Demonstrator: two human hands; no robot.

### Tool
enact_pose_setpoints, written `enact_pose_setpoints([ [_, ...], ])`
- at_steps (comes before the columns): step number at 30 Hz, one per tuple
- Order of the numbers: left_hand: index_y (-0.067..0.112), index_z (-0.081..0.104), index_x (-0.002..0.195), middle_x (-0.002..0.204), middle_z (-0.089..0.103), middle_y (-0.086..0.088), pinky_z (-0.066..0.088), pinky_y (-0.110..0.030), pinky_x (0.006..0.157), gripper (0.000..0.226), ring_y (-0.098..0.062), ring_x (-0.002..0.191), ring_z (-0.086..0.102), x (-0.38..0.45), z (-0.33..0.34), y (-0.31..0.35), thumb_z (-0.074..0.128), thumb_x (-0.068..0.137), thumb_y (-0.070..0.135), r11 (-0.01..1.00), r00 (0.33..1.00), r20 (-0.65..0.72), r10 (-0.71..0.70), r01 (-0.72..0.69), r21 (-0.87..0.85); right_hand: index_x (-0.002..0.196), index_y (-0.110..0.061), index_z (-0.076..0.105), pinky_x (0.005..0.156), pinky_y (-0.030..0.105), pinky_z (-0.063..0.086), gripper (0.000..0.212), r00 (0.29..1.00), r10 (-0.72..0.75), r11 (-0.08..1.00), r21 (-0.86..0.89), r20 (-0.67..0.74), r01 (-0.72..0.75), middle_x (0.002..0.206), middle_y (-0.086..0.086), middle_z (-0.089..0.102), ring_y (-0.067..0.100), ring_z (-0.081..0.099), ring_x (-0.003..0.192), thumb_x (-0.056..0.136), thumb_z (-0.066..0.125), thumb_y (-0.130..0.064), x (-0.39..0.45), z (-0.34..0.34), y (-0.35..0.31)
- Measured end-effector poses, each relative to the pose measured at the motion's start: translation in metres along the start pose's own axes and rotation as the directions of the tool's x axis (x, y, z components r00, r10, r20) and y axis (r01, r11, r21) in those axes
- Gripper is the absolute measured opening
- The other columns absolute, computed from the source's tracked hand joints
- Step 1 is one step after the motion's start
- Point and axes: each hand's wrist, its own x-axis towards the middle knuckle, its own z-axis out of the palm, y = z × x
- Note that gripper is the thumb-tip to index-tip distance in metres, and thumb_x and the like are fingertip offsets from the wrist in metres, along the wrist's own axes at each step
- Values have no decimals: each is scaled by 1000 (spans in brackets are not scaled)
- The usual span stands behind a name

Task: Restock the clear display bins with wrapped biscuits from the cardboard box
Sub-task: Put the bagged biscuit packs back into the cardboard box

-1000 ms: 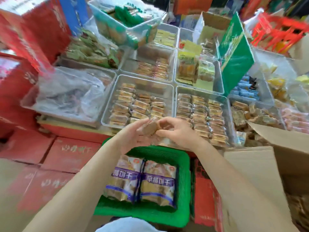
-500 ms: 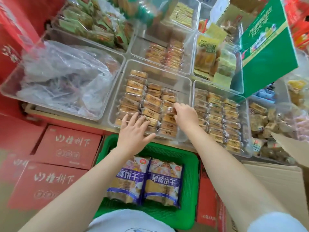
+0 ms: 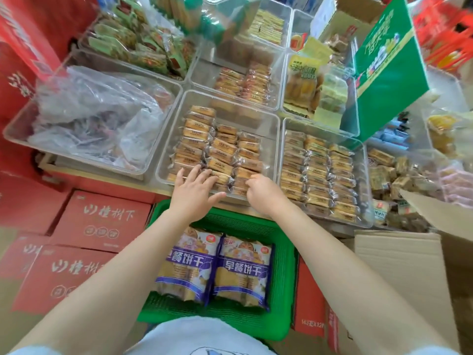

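Partly hidden: right hand [image 3: 263, 193] fingertips.

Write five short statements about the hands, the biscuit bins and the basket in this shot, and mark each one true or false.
1. The left hand lies with fingers spread on the wrapped biscuits at the near edge of the middle clear bin. True.
2. The right hand is inside the cardboard box. False: it is at the near edge of the middle bin, fingers curled among the biscuits.
3. The green basket holds two purple-labelled packs. True.
4. The bin on the far left holds neat biscuit rows. False: crumpled clear plastic fills it.
5. The middle bin is full to its far wall. False: bare space remains there.
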Motion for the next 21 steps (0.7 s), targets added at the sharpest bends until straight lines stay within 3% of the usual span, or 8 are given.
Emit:
enact_pose_setpoints([
  [3, 17, 64, 129, 140, 59, -5, 22, -47, 118, 42, -32, 142, 39, -23, -8, 38, 41, 104, 43, 978, 988, -152, -27, -5, -208, 126, -10, 66, 97, 38, 50, 33, 978, -106, 980, 147, -178, 133, 126, 6, 63, 22, 59, 116, 102, 44, -14, -55, -13, 24],
  [6, 10, 73, 106, 105, 72, -5, 39, -39, 96, 20, -26, 104, 63, -56, -10, 117, 57, 99, 21, 907, 936, -344, 80, -212, -364, 109, -12, 72, 75, 34, 53, 25, 883, -104, 939, 247, -457, 238, 97, -1, 70, 16, 63, 87, 99, 49, -12, -115, -31, 67],
  [10, 17, 72, 111, 111, 70, 4, 41, -27, 85, 21, -13, 103, 60, -95, 4, 250, 56, 101, 26, 769, 939, -263, 220, -333, -546, 94, -12, 73, 57, 27, 44, 21, 644, 69, 904, 321, -762, 283, 75, -3, 68, 8, 54, 59, 94, 52, -9, -200, -47, 152],
  [12, 21, 66, 123, 119, 65, 7, 44, -27, 88, 27, -8, 106, 59, -112, 15, 315, 57, 100, 32, 704, 942, -220, 253, -335, -626, 90, -11, 72, 57, 17, 40, 21, 537, 166, 889, 362, -827, 282, 73, -5, 67, 4, 51, 56, 91, 51, -10, -240, -45, 204],
  [14, 25, 53, 139, 135, 56, 8, 45, -30, 96, 48, -8, 118, 55, -127, 26, 374, 60, 96, 45, 645, 951, -184, 248, -304, -701, 90, -12, 72, 58, 12, 36, 20, 502, 254, 880, 413, -827, 236, 71, -8, 64, 1, 50, 56, 90, 52, -10, -273, -37, 260],
  [16, 28, 36, 152, 151, 42, 7, 40, -32, 108, 74, -10, 134, 44, -136, 38, 425, 62, 89, 59, 591, 974, -126, 189, -215, -778, 91, -15, 71, 59, 19, 39, 20, 596, 301, 876, 463, -744, 136, 71, -10, 63, 2, 52, 58, 93, 52, -11, -294, -27, 316],
  [19, 27, 19, 159, 163, 26, 5, 27, -35, 120, 94, -12, 148, 29, -139, 58, 479, 66, 86, 62, 574, 996, -58, 72, -89, -814, 102, -19, 71, 76, 35, 53, 23, 860, 281, 903, 420, -426, -88, 96, -1, 71, 17, 63, 85, 98, 48, -18, -301, -7, 386],
  [21, 31, 20, 157, 160, 34, 6, 37, -41, 117, 96, -14, 142, 39, -138, 68, 496, 67, 80, 64, 625, 995, -100, -11, -71, -777, 109, -20, 70, 83, 41, 56, 25, 943, 266, 921, 340, -198, -188, 107, 1, 69, 21, 64, 94, 101, 47, -23, -294, 8, 418],
])
